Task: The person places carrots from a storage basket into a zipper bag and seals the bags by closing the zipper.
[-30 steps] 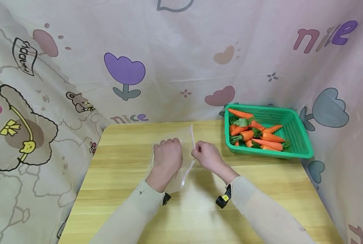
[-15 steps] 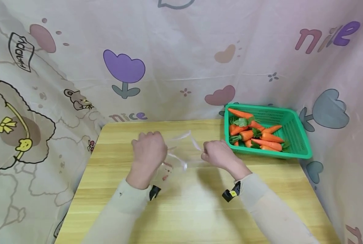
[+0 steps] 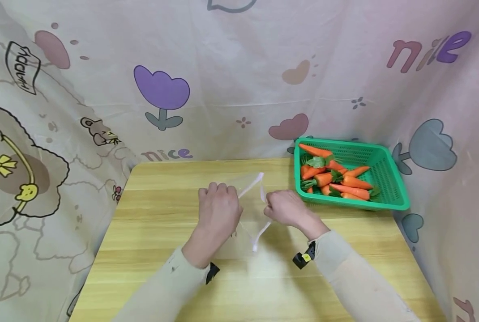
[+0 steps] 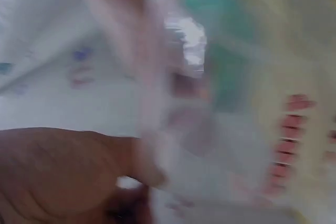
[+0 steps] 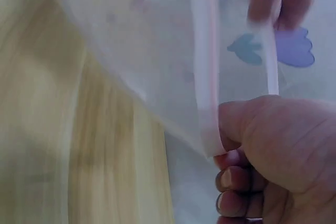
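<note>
A clear plastic zip bag is held up over the table, its pale pinkish-white zip strip spread apart at the mouth. My left hand grips one side of the mouth. Opposite it, my right hand pinches the other edge; in the right wrist view its thumb presses on the strip. Red printing on the bag shows in the blurred left wrist view, where part of my left hand is visible. In the head view the left fingertips are hidden behind the hand.
Toward the back right of the wooden table stands a green plastic basket with several orange carrots, mostly at its left side. A printed cloth hangs behind and along both sides of the table.
My hands pull apart and the bag's mouth widens. The left hand swings left, then comes back right. The right hand ends slightly farther right, still pinching the bag's edge.
</note>
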`<state>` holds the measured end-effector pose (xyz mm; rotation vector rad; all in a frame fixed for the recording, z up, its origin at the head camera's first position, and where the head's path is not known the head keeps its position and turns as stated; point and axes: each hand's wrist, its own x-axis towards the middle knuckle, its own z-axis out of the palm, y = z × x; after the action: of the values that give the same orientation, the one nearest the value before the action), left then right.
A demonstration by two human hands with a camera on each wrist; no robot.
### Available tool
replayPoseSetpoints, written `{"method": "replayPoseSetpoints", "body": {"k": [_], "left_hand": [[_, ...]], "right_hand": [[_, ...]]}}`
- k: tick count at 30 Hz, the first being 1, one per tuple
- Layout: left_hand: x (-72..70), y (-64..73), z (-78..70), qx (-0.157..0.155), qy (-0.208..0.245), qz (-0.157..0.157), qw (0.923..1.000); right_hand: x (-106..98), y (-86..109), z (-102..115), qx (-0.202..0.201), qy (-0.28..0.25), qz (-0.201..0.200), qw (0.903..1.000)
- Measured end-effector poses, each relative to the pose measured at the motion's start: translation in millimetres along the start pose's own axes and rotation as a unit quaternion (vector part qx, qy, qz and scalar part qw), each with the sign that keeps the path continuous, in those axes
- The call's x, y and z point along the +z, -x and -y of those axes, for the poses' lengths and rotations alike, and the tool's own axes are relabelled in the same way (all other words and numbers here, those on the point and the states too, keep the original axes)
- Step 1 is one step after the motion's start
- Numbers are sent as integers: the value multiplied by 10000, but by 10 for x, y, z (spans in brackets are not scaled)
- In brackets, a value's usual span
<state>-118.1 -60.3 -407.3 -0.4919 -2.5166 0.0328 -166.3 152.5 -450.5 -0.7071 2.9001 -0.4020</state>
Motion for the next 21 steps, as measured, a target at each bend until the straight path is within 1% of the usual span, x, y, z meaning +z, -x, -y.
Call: {"method": "replayPoseSetpoints", "body": {"k": [2, 4, 6, 8, 9, 11, 12, 15, 16, 18, 19, 21], "left_hand": [[-132, 18, -31, -83, -6, 238, 9997], [-199, 16, -53, -178, 44, 502, 9986], [-195, 9, -60, -286, 77, 888, 9956], [-141, 9, -52, -436, 84, 1269, 9909], [-103, 11, -46, -488, 88, 1386, 9891], [-24, 23, -29, -525, 150, 1404, 9886], [13, 32, -22, -499, 186, 1300, 9901], [103, 52, -1, -393, 281, 832, 9954], [117, 54, 8, -403, 303, 781, 9957], [107, 45, 76, -532, 402, 1215, 9904], [89, 41, 129, -676, 413, 1485, 9857], [34, 34, 251, -1120, 473, 2071, 9707]], "right_hand": [[-2, -1, -37, 100, 9, -6, 9999], [3, -6, -69, 162, 6, -102, 9998], [30, -16, -91, 154, 40, -230, 9996], [70, -30, -95, 117, 105, -360, 9992], [92, -37, -93, 103, 149, -426, 9989], [136, -48, -85, 102, 176, -551, 9983], [154, -49, -79, 109, 178, -604, 9980], [187, -40, -71, 98, 208, -706, 9972], [192, -31, -72, 91, 232, -704, 9972], [195, -14, -96, 116, 374, -576, 9976], [190, -1, -114, 140, 464, -512, 9975], [170, 25, -153, 230, 579, -392, 9973]]}}
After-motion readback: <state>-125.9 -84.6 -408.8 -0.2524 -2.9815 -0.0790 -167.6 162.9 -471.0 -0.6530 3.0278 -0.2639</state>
